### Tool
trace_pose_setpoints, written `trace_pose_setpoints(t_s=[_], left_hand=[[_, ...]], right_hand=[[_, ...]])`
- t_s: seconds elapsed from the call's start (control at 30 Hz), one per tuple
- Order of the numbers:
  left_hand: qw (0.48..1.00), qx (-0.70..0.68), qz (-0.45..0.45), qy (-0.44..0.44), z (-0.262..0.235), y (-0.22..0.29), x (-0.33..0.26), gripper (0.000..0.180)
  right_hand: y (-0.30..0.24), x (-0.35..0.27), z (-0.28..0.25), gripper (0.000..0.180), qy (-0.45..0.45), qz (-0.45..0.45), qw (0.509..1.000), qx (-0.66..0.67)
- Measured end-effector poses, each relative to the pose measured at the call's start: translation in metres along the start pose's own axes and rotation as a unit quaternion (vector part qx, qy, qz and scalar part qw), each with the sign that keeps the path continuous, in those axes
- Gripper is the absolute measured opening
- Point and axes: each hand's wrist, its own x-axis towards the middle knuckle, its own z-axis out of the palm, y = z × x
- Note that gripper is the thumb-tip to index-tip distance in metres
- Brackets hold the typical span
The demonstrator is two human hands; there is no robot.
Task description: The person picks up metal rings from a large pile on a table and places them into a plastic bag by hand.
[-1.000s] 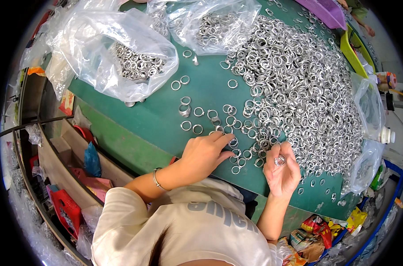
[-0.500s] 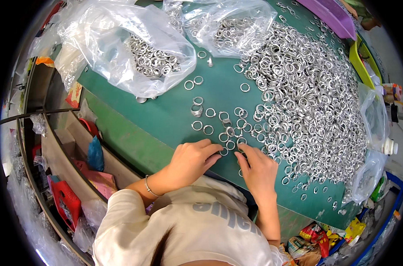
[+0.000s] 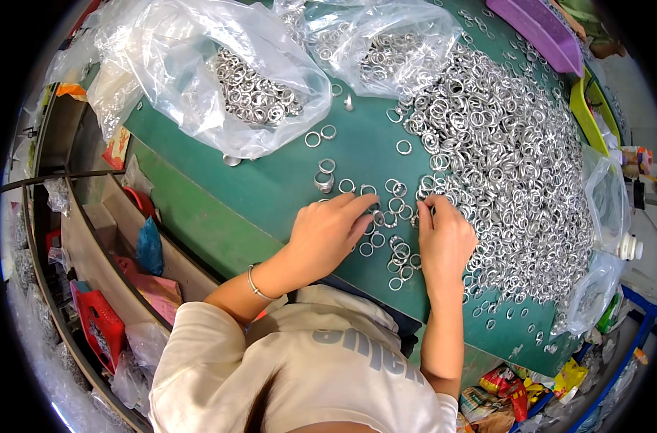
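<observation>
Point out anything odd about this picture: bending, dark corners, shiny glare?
Head view: black corners surround a rounded image; head view: the shelf edges at left curve; head view: bright glints on the plastic bag and the ring pile, where tiny rings are hard to tell apart.

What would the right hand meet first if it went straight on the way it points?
Most likely the loose rings at the left edge of the pile, just ahead of the right hand. Depth is unclear, so it may already touch some.
</observation>
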Motion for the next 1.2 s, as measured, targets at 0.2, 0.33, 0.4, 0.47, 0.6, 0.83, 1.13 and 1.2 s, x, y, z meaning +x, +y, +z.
trace_pose_setpoints(t_s=[0.2,0.33,0.4,0.47,0.6,0.83,1.13,1.2], left_hand=[[1.0,0.007,0.004,0.017,0.002,-0.008,0.001,0.017],[0.999,-0.02,-0.004,0.034,-0.002,-0.009,0.0,0.016],[0.999,-0.016,0.019,0.039,-0.001,-0.011,0.002,0.019],[0.999,-0.006,0.042,0.033,0.001,-0.01,0.009,0.022],[0.997,0.042,0.068,-0.022,0.009,-0.001,0.038,0.024],[0.995,0.047,0.078,-0.041,0.023,-0.007,0.041,0.016],[0.775,-0.576,-0.178,-0.186,0.007,0.003,0.026,0.013],[0.65,-0.679,-0.251,-0.232,0.009,0.013,0.012,0.019]], right_hand=[[-0.009,0.007,0.0,0.011,-0.022,-0.054,0.997,-0.052],[-0.004,0.007,-0.01,0.005,-0.064,-0.018,0.991,0.115],[0.011,-0.005,-0.017,0.002,-0.101,0.092,0.891,0.432],[0.022,-0.009,-0.02,0.002,-0.102,0.152,0.608,0.772],[0.021,-0.005,-0.027,0.008,-0.091,0.157,0.432,0.883],[0.024,-0.007,-0.024,0.018,-0.035,0.253,0.682,0.685],[0.02,-0.025,-0.027,0.019,-0.043,0.246,0.608,0.754],[0.011,-0.034,-0.021,0.018,-0.024,0.231,0.566,0.791]])
